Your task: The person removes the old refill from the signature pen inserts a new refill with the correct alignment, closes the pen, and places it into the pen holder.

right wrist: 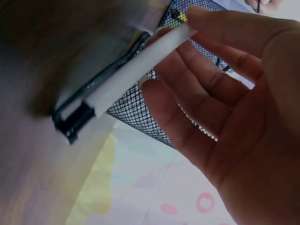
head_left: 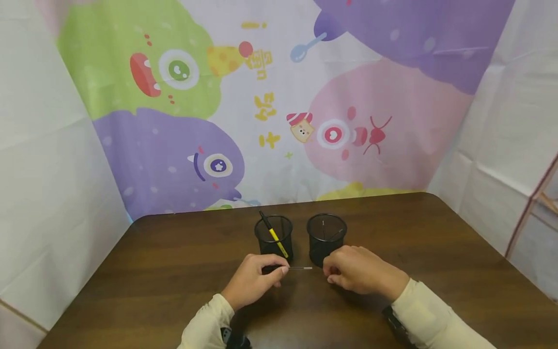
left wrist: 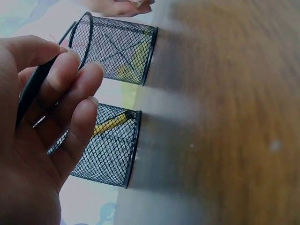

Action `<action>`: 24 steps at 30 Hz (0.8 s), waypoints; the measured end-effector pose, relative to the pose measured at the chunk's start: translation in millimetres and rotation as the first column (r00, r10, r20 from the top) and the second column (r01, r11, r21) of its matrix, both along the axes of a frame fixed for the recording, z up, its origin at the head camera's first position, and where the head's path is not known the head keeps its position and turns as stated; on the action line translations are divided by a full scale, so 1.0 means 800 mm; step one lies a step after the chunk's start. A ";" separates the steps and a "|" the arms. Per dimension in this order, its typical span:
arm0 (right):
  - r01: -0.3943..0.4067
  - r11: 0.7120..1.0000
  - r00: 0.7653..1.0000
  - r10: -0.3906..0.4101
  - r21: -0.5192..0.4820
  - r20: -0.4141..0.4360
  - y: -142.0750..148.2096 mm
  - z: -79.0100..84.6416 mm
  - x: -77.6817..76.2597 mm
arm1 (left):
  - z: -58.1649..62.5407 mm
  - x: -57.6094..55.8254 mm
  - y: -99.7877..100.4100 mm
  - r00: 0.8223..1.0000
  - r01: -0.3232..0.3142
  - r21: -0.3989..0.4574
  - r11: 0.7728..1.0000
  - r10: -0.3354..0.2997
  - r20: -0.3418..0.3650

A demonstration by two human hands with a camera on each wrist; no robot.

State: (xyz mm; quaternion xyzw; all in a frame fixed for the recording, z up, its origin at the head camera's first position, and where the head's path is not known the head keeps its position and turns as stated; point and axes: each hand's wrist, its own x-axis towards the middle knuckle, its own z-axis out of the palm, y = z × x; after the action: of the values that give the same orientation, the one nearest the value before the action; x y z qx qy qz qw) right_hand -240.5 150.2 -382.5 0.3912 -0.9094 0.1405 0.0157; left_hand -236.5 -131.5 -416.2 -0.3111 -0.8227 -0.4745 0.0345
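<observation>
Pinching a slim black stick (left wrist: 33, 89) between thumb and finger, the left hand (head_left: 256, 278) is hovering over the desk (head_left: 165, 276), just in front of the left mesh cup (head_left: 264, 246), where a yellow pen (head_left: 275, 236) is leaning. Near the right mesh cup (head_left: 319, 248), the right hand (head_left: 364, 271) is pinching a white tube (right wrist: 140, 65) with a black end. The stick's thin tip is pointing toward it.

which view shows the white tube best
The right wrist view: the white tube is close up, mostly clear of the right hand gripping it. I cannot make it out in the head or left wrist views.
</observation>
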 end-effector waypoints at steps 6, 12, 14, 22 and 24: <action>-0.007 0.999 1.000 0.007 0.034 -0.015 0.002 -0.001 0.001 | 0.002 0.000 0.002 1.000 -0.008 -0.006 1.000 0.008 -0.007; -0.009 0.998 1.000 0.010 0.057 -0.004 0.001 -0.002 0.001 | -0.001 0.001 0.001 1.000 -0.004 0.001 1.000 0.004 0.001; -0.010 0.998 1.000 0.010 0.059 -0.011 0.001 -0.002 0.002 | 0.000 0.001 0.001 1.000 -0.003 0.007 1.000 0.003 -0.001; -0.044 0.997 0.999 0.046 0.070 -0.024 -0.001 -0.006 0.008 | -0.003 0.001 -0.001 1.000 0.001 0.023 1.000 -0.001 0.023; -0.043 0.997 0.998 0.046 0.072 -0.041 -0.002 -0.007 0.008 | -0.003 0.002 -0.002 0.999 0.000 0.036 0.999 -0.002 0.034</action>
State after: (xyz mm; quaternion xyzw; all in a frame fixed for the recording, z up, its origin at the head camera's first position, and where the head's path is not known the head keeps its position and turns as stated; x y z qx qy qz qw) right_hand -234.4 148.4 -387.8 0.4145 -0.9044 0.1002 0.0179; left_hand -235.0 -133.1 -418.7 -0.3027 -0.8143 -0.4946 0.0257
